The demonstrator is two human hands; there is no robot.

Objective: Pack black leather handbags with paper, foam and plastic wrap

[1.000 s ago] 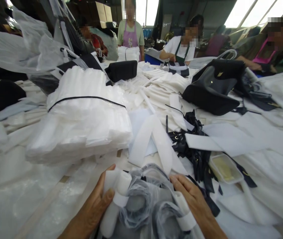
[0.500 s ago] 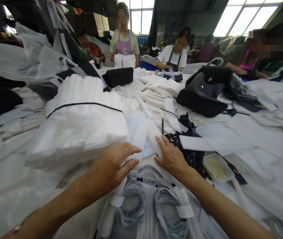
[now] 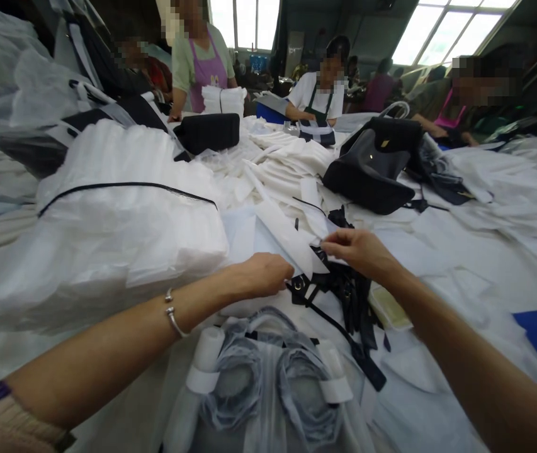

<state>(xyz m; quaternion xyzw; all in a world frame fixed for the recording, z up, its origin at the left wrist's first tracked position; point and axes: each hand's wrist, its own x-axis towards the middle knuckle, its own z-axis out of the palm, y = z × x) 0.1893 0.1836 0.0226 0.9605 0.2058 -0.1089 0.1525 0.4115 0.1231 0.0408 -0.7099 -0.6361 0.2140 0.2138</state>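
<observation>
My left hand [image 3: 271, 275] is closed, its fingertips pinching one end of a black strap [image 3: 299, 286] with a metal eyelet. Across from it, my right hand [image 3: 350, 245] pinches at the upper part of the tangled black straps [image 3: 344, 289]; what lies between its fingers is too small to make out. White foam strips [image 3: 287, 236] lie just beyond both hands. Below them, near me, a bag wrapped in clear film [image 3: 268, 377] has two wrapped loop handles and rolled white foam along its sides.
At left stands a large bundle of white foam sheets [image 3: 131, 239] bound with a black band. Black bags [image 3: 374, 163] sit further back among heaped foam. A small clear box [image 3: 391, 308] lies by my right forearm. Several co-workers [image 3: 318, 94] are across the table.
Both hands moved right to the black straps and closed from open. The straps have shifted and spread toward me. My view turned slightly, and the co-worker in the purple apron leans left.
</observation>
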